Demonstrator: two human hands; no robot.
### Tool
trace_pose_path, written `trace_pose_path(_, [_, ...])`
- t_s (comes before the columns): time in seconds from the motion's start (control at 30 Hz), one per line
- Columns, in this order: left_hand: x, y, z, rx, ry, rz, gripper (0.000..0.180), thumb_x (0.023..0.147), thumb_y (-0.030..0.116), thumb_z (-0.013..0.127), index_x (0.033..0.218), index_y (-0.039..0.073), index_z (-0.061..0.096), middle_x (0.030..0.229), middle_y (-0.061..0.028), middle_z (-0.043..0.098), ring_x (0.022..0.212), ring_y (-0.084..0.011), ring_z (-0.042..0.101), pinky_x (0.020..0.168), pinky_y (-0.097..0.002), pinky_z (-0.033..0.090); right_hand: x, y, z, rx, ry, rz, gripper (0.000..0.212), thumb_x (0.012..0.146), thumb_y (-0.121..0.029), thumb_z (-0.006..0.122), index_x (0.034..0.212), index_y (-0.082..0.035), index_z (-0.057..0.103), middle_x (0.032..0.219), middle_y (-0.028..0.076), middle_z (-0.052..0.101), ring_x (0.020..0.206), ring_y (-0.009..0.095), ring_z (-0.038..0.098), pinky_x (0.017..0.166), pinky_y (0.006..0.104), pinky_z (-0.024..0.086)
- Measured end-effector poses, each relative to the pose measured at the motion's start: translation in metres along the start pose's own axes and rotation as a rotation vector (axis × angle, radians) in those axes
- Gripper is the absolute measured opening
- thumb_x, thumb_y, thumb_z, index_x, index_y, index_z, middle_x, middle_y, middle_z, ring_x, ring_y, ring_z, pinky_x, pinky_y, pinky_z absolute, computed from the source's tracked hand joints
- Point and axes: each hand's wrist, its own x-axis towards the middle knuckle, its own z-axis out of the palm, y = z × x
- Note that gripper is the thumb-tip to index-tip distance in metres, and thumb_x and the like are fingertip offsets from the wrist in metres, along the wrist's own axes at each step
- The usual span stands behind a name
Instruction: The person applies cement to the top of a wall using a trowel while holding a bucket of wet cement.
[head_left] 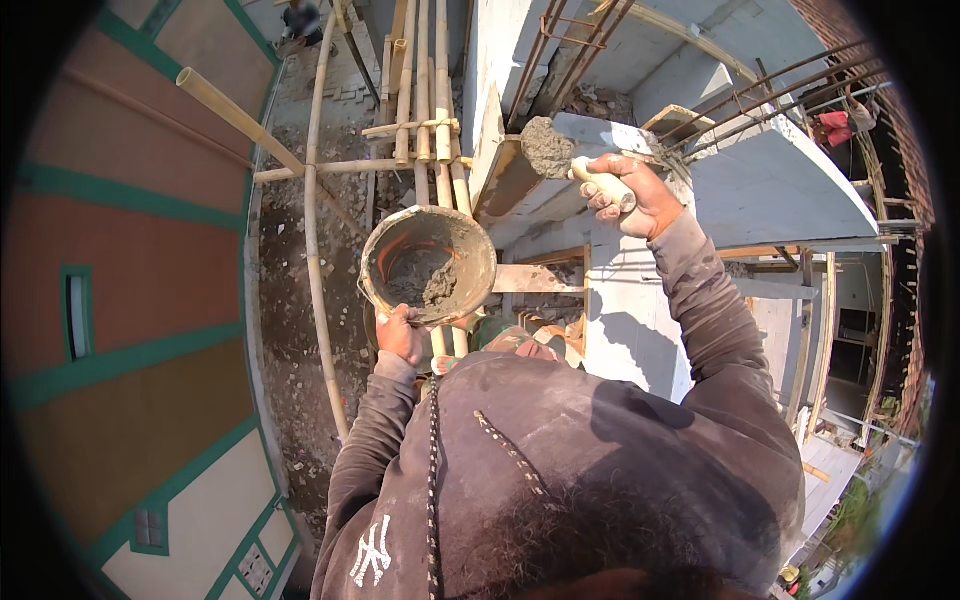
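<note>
My left hand grips the near rim of a round bucket, tilted so its inside shows. A lump of wet grey mortar lies in it, and its walls are smeared. Up and to the right, my right hand is closed around the pale handle of a trowel. Its blade is hidden under a heap of mortar. The loaded trowel is over the end of a white block wall, beside a wooden board; whether it touches the wall I cannot tell.
Bamboo poles of a scaffold run under and past the bucket, with rubble ground far below. Bare steel rods stick out at the upper right. A painted building stands at left. A person is far off at the top.
</note>
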Motion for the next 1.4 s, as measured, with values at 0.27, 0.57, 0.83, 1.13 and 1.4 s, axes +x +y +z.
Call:
trace_pose_path(0.27, [-0.018,0.001,-0.055,0.018,0.202,0.121,0.032,0.091,0.003,0.052,0.118,0.015,0.04,0.093,-0.008,0.055,0.078,-0.0252,0.061,0.068,-0.0544,0.06,0.117,-0.082,-0.013,-0.095,0.142,0.191,0.021,0.097,-0.021,0.056,0.091,-0.002,0.057,0.069,0.007,0.059,0.049,0.011,0.053,0.037,0.0193,0.044])
trace_pose_path(0.57, [-0.04,0.028,-0.049,-0.01,0.253,0.259,0.051,0.089,0.003,0.055,0.136,0.017,0.041,0.093,-0.0041,0.056,0.073,-0.0177,0.063,0.056,-0.0409,0.06,0.006,0.072,0.016,-0.118,-0.263,-0.017,0.049,0.1,-0.022,0.052,0.145,-0.005,0.043,0.079,0.007,0.058,0.053,0.01,0.058,0.046,0.0258,0.049])
trace_pose_path(0.83, [-0.064,0.062,-0.036,0.109,0.132,0.534,0.04,0.09,0.002,0.056,0.128,0.009,0.045,0.099,-0.0053,0.06,0.08,-0.0169,0.065,0.075,-0.0462,0.063,0.054,0.171,0.1,-1.139,-0.462,-0.583,0.052,0.088,-0.015,0.065,0.138,-0.002,0.058,0.106,0.015,0.071,0.084,0.023,0.069,0.078,0.0365,0.056])
trace_pose_path(1.13, [-0.099,0.113,-0.008,0.455,0.046,0.848,0.055,0.085,-0.006,0.056,0.139,-0.002,0.049,0.119,-0.0069,0.063,0.1,-0.0128,0.061,0.088,-0.0266,0.05,0.062,0.173,0.168,-2.079,-0.442,-0.979,0.055,0.083,-0.02,0.071,0.136,-0.022,0.06,0.101,0.015,0.061,0.088,0.037,0.068,0.076,0.0488,0.056])
trace_pose_path(1.4, [-0.102,0.107,-0.011,0.559,0.047,0.974,0.064,0.087,0.0,0.057,0.147,-0.011,0.039,0.14,-0.0227,0.056,0.127,-0.0257,0.055,0.106,-0.0321,0.042,0.068,0.178,0.152,-1.976,-0.159,-1.047,0.054,0.084,-0.022,0.069,0.137,-0.023,0.059,0.102,0.013,0.062,0.087,0.036,0.068,0.075,0.0477,0.057])
